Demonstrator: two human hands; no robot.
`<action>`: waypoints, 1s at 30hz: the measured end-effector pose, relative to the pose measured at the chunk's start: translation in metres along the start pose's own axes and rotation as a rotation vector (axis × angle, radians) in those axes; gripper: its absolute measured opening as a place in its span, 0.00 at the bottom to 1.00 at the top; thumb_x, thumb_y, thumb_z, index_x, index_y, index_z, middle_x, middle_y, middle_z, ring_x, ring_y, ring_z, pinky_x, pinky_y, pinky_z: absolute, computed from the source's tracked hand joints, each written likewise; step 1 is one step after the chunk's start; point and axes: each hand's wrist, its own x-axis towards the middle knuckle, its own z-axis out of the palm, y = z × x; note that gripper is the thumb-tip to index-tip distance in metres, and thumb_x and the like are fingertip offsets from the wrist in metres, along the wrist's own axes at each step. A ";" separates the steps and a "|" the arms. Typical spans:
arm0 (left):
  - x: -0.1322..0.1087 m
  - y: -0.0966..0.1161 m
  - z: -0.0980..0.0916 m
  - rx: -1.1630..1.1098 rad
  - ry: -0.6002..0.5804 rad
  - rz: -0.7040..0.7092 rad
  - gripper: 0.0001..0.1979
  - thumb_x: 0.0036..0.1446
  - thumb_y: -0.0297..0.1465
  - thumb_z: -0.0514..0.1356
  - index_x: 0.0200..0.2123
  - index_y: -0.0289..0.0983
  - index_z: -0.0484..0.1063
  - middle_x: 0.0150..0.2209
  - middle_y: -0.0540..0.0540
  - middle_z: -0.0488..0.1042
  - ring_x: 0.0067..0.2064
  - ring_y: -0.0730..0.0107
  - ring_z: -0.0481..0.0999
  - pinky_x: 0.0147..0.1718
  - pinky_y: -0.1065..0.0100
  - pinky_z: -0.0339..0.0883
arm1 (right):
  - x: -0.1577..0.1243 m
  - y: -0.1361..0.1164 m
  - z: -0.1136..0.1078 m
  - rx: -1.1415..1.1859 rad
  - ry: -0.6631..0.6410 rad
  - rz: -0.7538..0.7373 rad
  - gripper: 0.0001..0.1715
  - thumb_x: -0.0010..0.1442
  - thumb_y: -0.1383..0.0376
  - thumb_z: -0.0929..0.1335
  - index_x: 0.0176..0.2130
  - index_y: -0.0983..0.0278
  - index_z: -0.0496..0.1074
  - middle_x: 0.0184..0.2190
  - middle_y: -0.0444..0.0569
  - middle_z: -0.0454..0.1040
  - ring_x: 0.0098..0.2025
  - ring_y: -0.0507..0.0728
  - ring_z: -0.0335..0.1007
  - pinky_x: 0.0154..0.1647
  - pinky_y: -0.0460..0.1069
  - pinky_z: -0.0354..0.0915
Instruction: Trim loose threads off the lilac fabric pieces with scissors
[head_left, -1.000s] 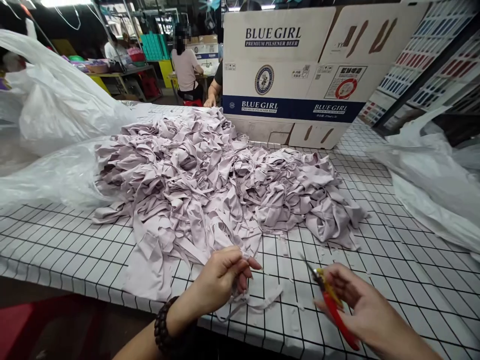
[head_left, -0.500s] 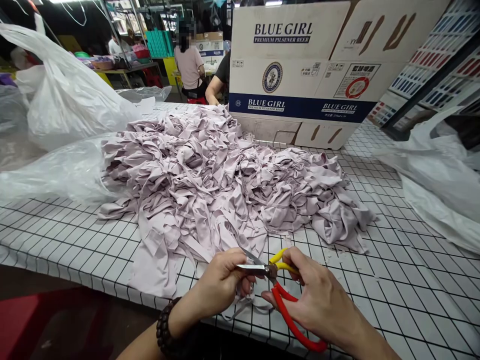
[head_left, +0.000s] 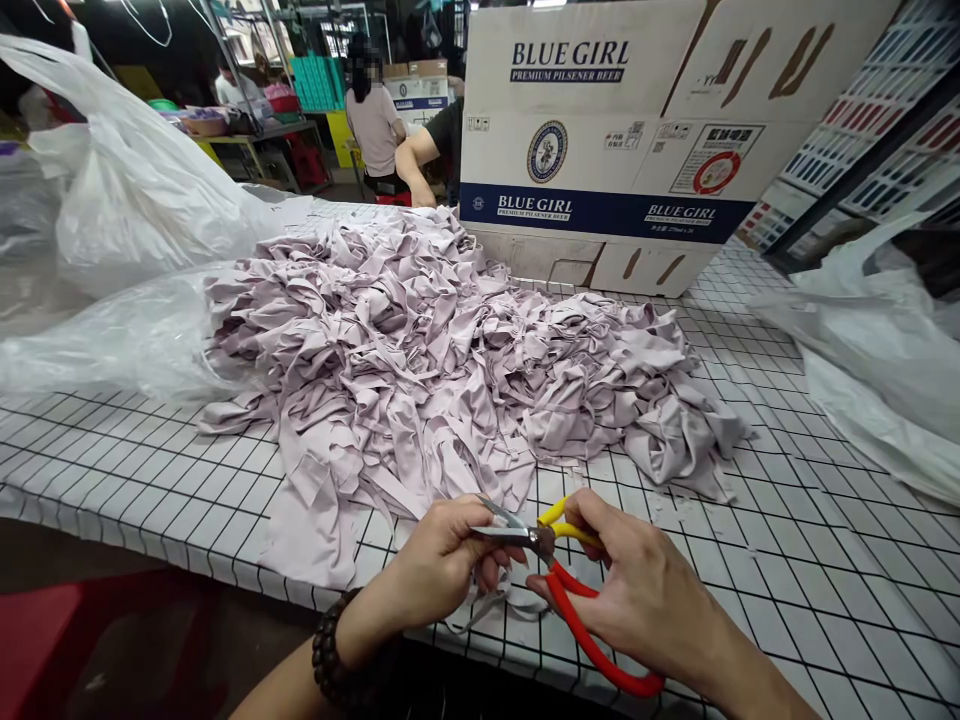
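In my right hand (head_left: pixel 649 595) are scissors (head_left: pixel 543 541) with one yellow and one red handle. Their blades point left and stand slightly apart at the fingertips of my left hand (head_left: pixel 442 555). My left fingers are closed in a pinch on a thin pale lilac fabric strip (head_left: pixel 487 608), whose loose end hangs below at the table edge. What lies between the blades is too small to make out. Beyond both hands spreads a large heap of lilac fabric pieces (head_left: pixel 420 350), with one flat piece (head_left: pixel 311 535) reaching the front edge.
The table (head_left: pixel 810 560) has a white cloth with black grid lines. A beer carton (head_left: pixel 585 150) stands behind the heap. Plastic bags lie at left (head_left: pixel 142 220) and right (head_left: pixel 885 330). Beside the carton shows another person's arm (head_left: pixel 416 165); a red stool (head_left: pixel 45 630) is lower left.
My hands stay nearly in place; the scissors' red handle has shifted slightly down and right. Behind the carton, the other person's arm has lifted and bent at the elbow.
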 end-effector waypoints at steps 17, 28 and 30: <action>-0.003 0.004 -0.001 -0.045 -0.018 0.007 0.18 0.59 0.40 0.58 0.27 0.31 0.75 0.26 0.48 0.68 0.20 0.79 0.69 0.20 0.74 0.67 | -0.001 -0.001 0.004 0.026 -0.071 0.070 0.23 0.52 0.53 0.69 0.28 0.58 0.50 0.19 0.34 0.52 0.19 0.50 0.48 0.19 0.45 0.50; -0.003 0.006 -0.003 -0.098 -0.037 -0.005 0.21 0.57 0.45 0.60 0.26 0.30 0.75 0.26 0.49 0.67 0.19 0.80 0.69 0.20 0.76 0.66 | -0.002 0.003 0.010 0.103 -0.105 0.080 0.23 0.53 0.52 0.68 0.27 0.57 0.49 0.18 0.34 0.51 0.20 0.50 0.45 0.19 0.45 0.48; -0.003 0.005 -0.003 -0.104 -0.042 -0.002 0.22 0.57 0.45 0.59 0.26 0.30 0.75 0.26 0.49 0.67 0.20 0.80 0.69 0.20 0.76 0.66 | -0.002 0.005 0.011 0.118 -0.105 0.070 0.23 0.53 0.53 0.68 0.27 0.58 0.49 0.19 0.34 0.51 0.20 0.50 0.45 0.19 0.45 0.48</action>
